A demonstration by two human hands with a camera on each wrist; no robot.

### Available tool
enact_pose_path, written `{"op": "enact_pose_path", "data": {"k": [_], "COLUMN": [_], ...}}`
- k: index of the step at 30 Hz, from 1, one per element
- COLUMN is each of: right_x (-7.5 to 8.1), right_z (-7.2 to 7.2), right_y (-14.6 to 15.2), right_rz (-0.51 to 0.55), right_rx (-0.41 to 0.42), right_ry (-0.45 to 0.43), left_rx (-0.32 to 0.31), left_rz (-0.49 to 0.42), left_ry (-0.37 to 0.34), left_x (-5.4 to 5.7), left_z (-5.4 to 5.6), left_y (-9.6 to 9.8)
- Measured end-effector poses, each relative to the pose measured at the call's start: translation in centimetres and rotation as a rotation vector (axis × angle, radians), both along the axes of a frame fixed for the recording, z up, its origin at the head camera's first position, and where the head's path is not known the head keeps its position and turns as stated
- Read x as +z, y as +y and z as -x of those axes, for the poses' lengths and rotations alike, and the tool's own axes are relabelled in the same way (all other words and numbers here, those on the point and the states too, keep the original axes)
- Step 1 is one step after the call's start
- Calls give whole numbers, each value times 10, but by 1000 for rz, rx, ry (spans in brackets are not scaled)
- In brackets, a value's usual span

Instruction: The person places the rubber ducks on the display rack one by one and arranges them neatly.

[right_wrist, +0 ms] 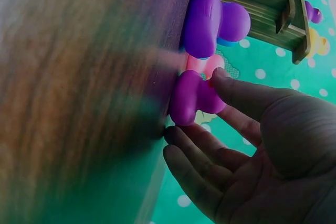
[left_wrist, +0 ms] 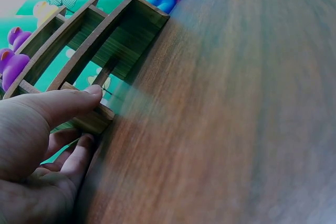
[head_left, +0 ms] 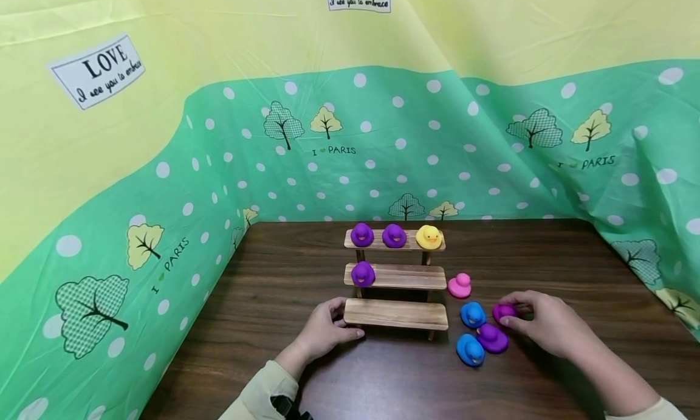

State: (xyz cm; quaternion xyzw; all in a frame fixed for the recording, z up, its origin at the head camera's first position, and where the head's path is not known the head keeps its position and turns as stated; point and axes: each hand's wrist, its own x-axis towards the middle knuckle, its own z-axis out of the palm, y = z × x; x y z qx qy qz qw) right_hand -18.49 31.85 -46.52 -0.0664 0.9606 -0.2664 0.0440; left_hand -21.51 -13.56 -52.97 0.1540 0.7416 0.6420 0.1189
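Observation:
A small three-tier wooden stand (head_left: 396, 314) faces me, and my left hand (head_left: 322, 333) holds the left end of its lowest step, thumb in front and fingers behind. To the right of the stand, my right hand (head_left: 547, 323) pinches a magenta-purple rubber duck (right_wrist: 186, 98) between thumb and fingers, low over the table. Beside that duck lie a darker purple duck (head_left: 493, 340), two blue ducks (head_left: 471, 351) and a pink duck (head_left: 460, 286). Two purple ducks (head_left: 394, 236) and a yellow duck (head_left: 429, 237) sit on the top tier. One purple duck (head_left: 363, 275) is at the middle tier's left end.
The dark wood-grain table (head_left: 273, 274) spreads around the stand. Behind it and along both sides hangs a green and yellow cloth (head_left: 339, 195) with printed trees and white dots.

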Motion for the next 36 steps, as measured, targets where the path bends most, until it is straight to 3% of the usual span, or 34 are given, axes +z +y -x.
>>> {"op": "enact_pose_path", "data": {"k": [30, 36], "right_x": [-5, -2], "right_z": [-2, -5], "right_y": [0, 0], "right_rz": [18, 39], "right_rx": [-24, -29], "right_ry": [50, 100], "left_rx": [-4, -5], "left_rz": [-20, -14], "left_ry": [2, 1], "left_x": [-1, 0], "left_z": [0, -1], "left_y": [-1, 0]}}
